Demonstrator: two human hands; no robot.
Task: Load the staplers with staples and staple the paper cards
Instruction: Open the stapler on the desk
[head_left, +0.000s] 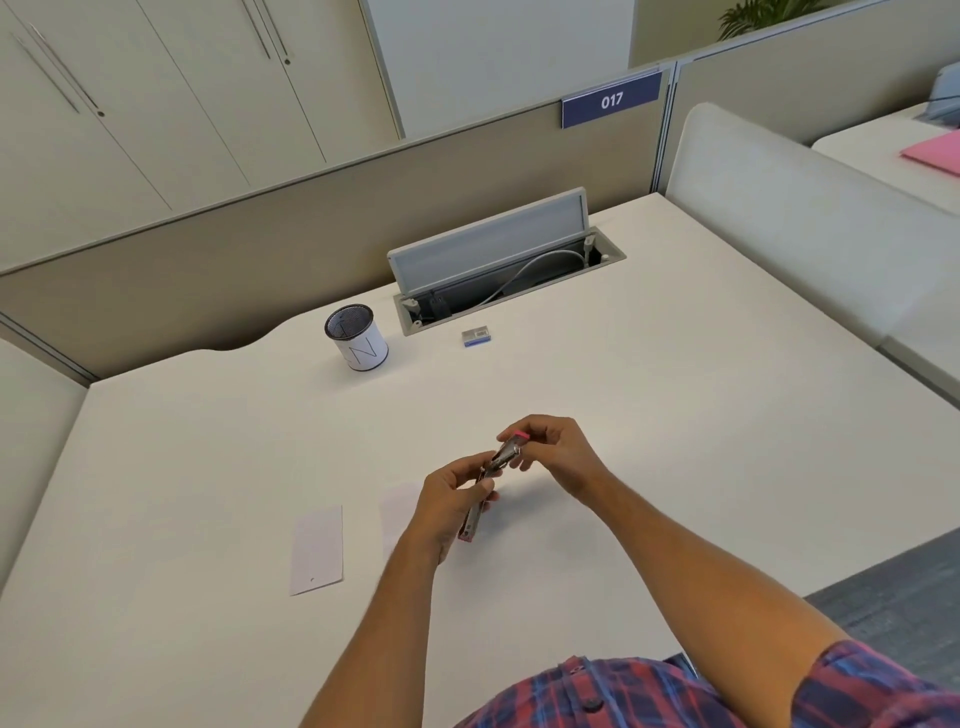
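Stapler (488, 483), centre of frame, held above the desk (675, 415): small, metal w/ pink plastic ends, hinged open so the shiny upper arm tilts up-right and the lower part angles down-left. Left hand (447, 504) grips the lower part, fingers curled round it; right hand (550, 452) pinches the upper arm near its pink tip. Fingers cover most of the hinge, so can't tell if staples are inside.

Two paper cards lie flat lower left of the hands: one (317, 551) thin, white, rectangular, w/ a small dark mark near its bottom edge; second (397, 506) just beside it, pale, low contrast, partly hidden by the left wrist.

Staple box (476, 335), small, blue and grey, sits upper centre near the cable hatch (498, 260), whose grey lid stands propped open; a grey cable curves inside. Pen cup (357, 338), cylindrical mesh w/ a white wrap, stands left of the box, well apart from the hands.

Desk is smooth, matte white; near edge cut off lower right where dark carpet shows. Beige partitions wall the far and right sides; blue "017" sign (611, 100) upper right. Broad bare surface on both sides of the hands. Plaid shirt (623, 696) at bottom of frame.
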